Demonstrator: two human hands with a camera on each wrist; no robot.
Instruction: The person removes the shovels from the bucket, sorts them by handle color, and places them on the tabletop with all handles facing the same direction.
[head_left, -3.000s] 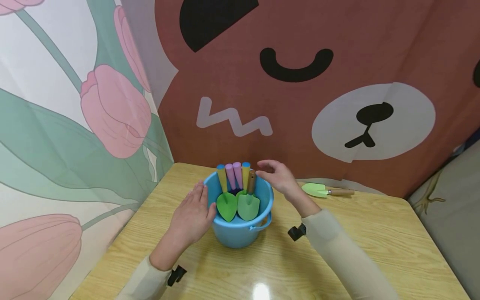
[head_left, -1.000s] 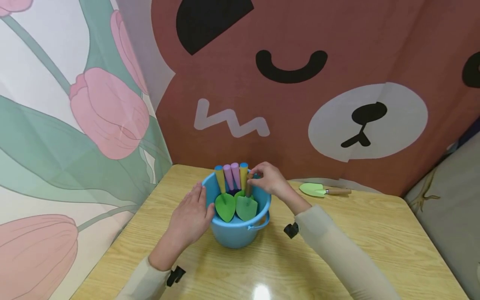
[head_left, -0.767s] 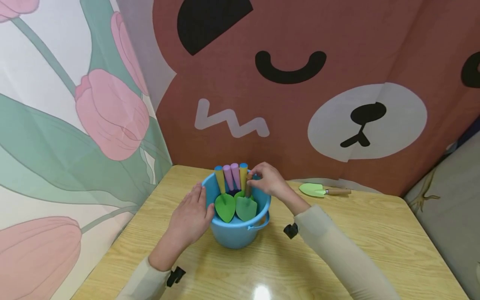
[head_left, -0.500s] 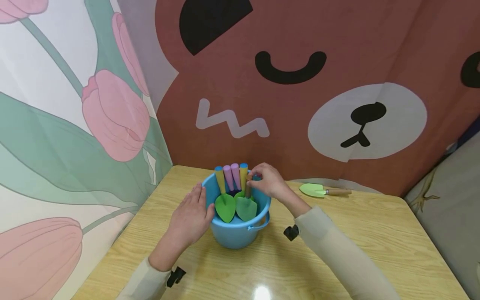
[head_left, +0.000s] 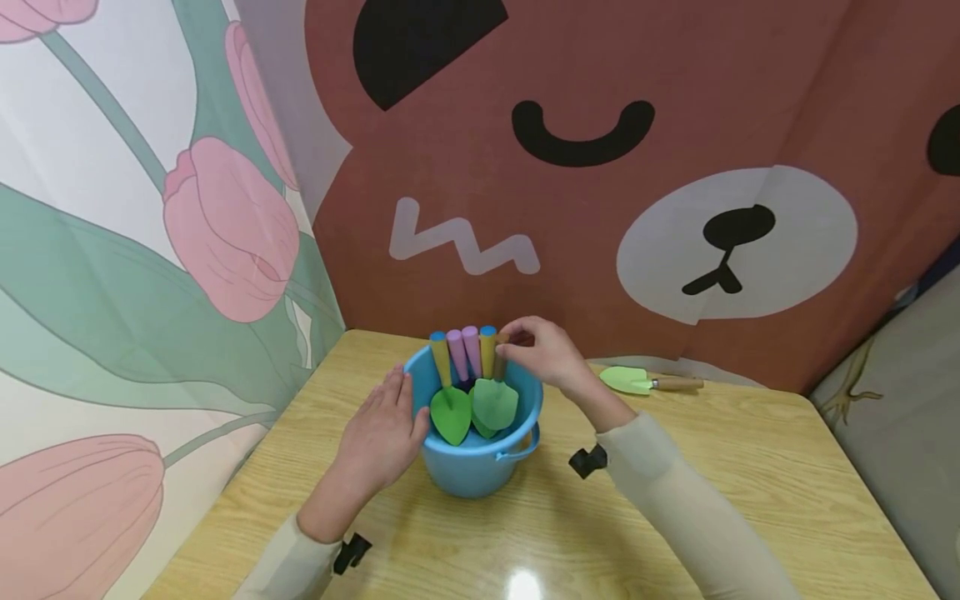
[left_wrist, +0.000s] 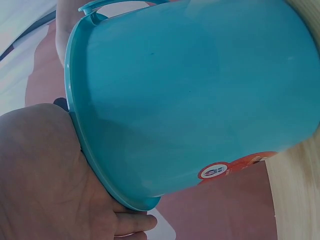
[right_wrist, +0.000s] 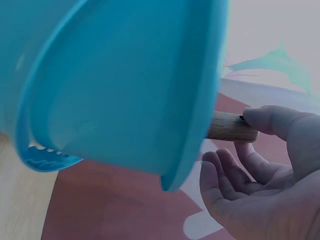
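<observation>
A light blue bucket (head_left: 468,473) stands on the table, holding several small garden trowels with their handles up. My left hand (head_left: 381,433) rests flat with straight fingers against the bucket's left rim; the left wrist view shows the palm (left_wrist: 45,175) along that rim. At the far right of the rim, my right hand (head_left: 553,354) pinches a wooden handle (right_wrist: 230,127) between thumb and index finger. It belongs to a hand trowel with a pale green blade (head_left: 496,405), which overlaps another green blade behind it. A bright green trowel blade (head_left: 452,415) leans beside it.
Two yellow handles with blue ends, one a yellow handle (head_left: 488,354), and two pink handles (head_left: 457,354) lean at the back of the bucket. Another green trowel with a wooden handle (head_left: 678,384) lies on the table (head_left: 675,483) at the back right, near the bear-print cloth (head_left: 570,275).
My right hand has come from beside the rim to the wooden handle and pinched it. The pale green trowel has since risen slightly. My left hand stays in place.
</observation>
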